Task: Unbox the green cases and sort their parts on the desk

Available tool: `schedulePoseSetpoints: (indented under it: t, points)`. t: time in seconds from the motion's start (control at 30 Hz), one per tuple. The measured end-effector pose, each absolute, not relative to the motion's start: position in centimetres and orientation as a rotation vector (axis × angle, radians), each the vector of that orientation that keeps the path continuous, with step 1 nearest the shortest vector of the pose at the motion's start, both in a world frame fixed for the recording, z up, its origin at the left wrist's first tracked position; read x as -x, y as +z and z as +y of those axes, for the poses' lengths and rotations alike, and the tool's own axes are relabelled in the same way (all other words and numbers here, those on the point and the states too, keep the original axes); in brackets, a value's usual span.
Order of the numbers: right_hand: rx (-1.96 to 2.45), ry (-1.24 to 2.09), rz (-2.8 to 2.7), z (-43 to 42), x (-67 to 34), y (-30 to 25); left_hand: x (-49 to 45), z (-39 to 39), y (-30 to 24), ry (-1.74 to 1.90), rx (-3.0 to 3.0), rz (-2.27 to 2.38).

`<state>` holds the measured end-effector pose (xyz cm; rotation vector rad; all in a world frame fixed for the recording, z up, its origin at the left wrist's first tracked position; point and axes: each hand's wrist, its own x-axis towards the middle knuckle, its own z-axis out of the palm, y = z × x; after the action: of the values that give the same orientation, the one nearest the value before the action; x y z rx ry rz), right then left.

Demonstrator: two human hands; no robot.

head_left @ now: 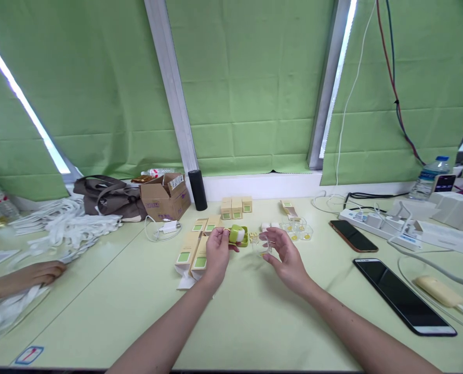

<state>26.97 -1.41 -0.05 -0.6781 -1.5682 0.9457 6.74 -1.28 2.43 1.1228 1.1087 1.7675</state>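
My left hand [217,249] is closed on a small green case [244,237] with a white and green piece at it, held above the table. Opposite it, the fingers of my right hand [283,254] pinch a small clear plastic cup [260,245] with a bit of yellow on it. Just left of my left hand lie cream boxes with green labels [185,254]. Behind my right hand several clear cups with yellow dots [302,231] stand together. Small yellow pieces [253,236] lie between my hands.
Small cream boxes [237,208] stand at the back, near a black cylinder [197,190] and a cardboard box [164,197]. Phones [405,296], a power strip [383,228] and cables are on the right. At left, another person's hand [36,274] touches white straps [83,231].
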Motion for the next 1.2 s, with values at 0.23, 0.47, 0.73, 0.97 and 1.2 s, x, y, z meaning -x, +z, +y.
schedulePoseSetpoints:
  t: [0.23, 0.47, 0.73, 0.97, 1.2]
  points:
    - [0.512, 0.818, -1.526, -2.6, -27.0, 1.0, -7.2, -1.4, 1.9, 1.697, -1.006, 1.018]
    - [0.584, 0.673, -1.571, -2.8, -27.4, 1.5, -7.4, -1.4, 1.7, 1.678, -0.994, 1.014]
    - [0.609, 0.753, -1.472, -2.2, -27.6, 1.9, -7.6, -1.6, 1.7, 1.653, -0.99, 1.044]
    - [0.562, 1.393, -1.147, 0.1, -28.6, 2.0, -7.6, -1.5, 1.6, 1.641, -1.003, 1.042]
    - [0.699, 1.36, -1.24, 2.4, -31.9, 3.4, -7.6, -1.4, 1.5, 1.64, -0.989, 1.041]
